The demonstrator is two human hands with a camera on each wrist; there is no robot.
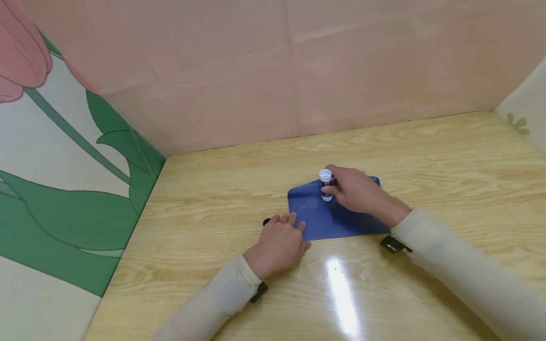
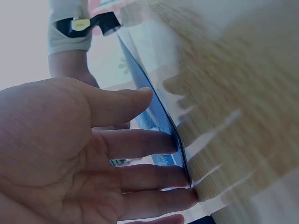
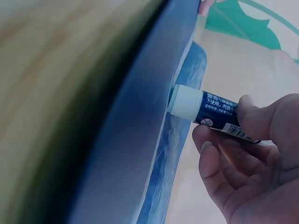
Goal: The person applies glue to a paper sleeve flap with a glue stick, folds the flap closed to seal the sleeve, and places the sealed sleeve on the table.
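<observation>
A blue paper envelope (image 1: 320, 220) lies on the table. My right hand (image 1: 358, 189) pinches a glue stick (image 1: 326, 183) with a dark label between thumb and fingers. The stick stands nearly upright in the head view, and in the right wrist view its white end (image 3: 186, 102) meets the envelope near an edge with whitish smears. My left hand (image 1: 279, 241) rests palm down at the envelope's lower left corner, its straight fingers (image 2: 149, 176) touching the edge. Just past the left fingertips sits a small dark round object (image 1: 266, 221), partly hidden, perhaps a cap.
The wood-grain table (image 1: 204, 203) reflects a bright strip of light near its front. A pinkish covered wall (image 1: 239, 71) rises behind it. To the left stands a panel with painted leaves (image 1: 77, 218), and a pale panel (image 1: 529, 104) borders the right.
</observation>
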